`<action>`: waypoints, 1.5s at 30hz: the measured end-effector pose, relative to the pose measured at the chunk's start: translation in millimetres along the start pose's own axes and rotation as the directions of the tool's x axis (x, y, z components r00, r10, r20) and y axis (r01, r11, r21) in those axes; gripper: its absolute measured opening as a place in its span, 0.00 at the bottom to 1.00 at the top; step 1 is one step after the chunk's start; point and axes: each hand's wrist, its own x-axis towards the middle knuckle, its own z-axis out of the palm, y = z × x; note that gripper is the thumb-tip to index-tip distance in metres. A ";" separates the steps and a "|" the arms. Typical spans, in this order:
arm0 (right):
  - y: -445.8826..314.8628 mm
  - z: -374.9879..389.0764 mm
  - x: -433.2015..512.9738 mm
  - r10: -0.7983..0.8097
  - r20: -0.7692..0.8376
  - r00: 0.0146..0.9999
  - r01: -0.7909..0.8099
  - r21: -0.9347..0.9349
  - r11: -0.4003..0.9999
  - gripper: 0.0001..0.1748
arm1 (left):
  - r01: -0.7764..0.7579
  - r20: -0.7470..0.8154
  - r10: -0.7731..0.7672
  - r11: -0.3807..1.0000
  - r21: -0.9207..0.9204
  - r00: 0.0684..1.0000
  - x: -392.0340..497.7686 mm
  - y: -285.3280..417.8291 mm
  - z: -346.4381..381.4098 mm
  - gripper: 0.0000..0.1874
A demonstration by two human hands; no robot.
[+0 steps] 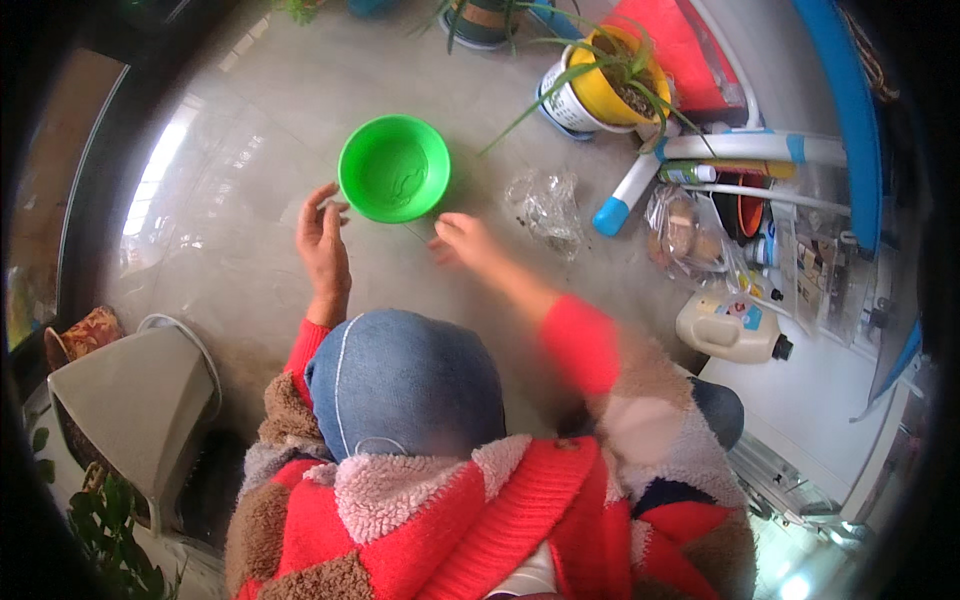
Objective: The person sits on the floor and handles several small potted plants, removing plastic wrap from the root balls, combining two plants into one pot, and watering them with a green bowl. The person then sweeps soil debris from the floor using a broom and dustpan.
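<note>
A bright green plastic bowl (357, 166) stands on the grey floor in front of me, with a wavy shine on its bottom that may be a little water. My left hand (324, 244) is held by the bowl's lower left side, fingers apart and empty; whether a fingertip touches the rim, I cannot tell. Off the bowl's lower right edge is my right hand (466, 238), blurred, with its fingers loosely bent and nothing visible in them. My knee in blue denim (409, 382) is between my forearms.
Crumpled clear plastic (551, 210) lies right of the bowl. Beyond it are a yellow flowerpot (600, 75) with a long-leaved plant, a white pipe (634, 187) with blue ends, a bagged bundle (679, 232) and a beige jug (724, 330). A large grey planter (139, 397) is at left.
</note>
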 end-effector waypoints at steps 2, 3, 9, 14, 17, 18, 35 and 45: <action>15.2 -24.6 -24.6 -0.084 -0.028 0.996 0.076 -0.206 0.976 0.20 | -0.062 0.040 0.061 0.997 0.042 0.997 3.2 9.6 7.2 0.13; 19.6 -43.7 -36.0 -0.180 -0.092 0.979 0.130 -0.395 0.909 0.15 | -0.109 0.068 0.105 0.992 0.058 0.992 6.0 14.6 10.6 0.13; -4.7 -183.3 -78.4 -0.360 -0.394 0.846 -0.144 -0.818 0.556 0.10 | -0.311 0.245 0.269 0.937 0.156 0.932 27.8 38.7 34.3 0.10; -19.2 -203.4 -78.3 -0.447 -0.216 0.868 -0.051 -0.934 0.353 0.20 | -0.396 0.406 0.273 0.882 0.256 0.872 45.8 59.7 58.1 0.10; -17.6 -190.5 -63.8 -0.499 -0.020 0.866 0.088 -0.978 0.191 0.21 | -0.561 0.603 0.302 0.771 0.301 0.738 53.6 83.7 78.9 0.10; -17.5 -186.6 -59.3 -0.479 -0.015 0.878 0.096 -0.973 0.208 0.21 | -0.647 0.696 0.301 0.699 0.305 0.653 56.5 95.5 85.4 0.10; -6.7 -222.0 -32.5 -0.369 0.310 0.876 0.379 -0.917 0.128 0.46 | -0.950 0.784 -0.587 0.078 0.303 0.202 -18.5 173.7 213.5 0.17; 19.1 -218.9 -9.4 -0.443 0.356 0.823 0.405 -0.914 0.016 0.43 | -0.610 0.640 -0.360 0.209 0.764 0.679 -17.5 -14.7 230.7 0.37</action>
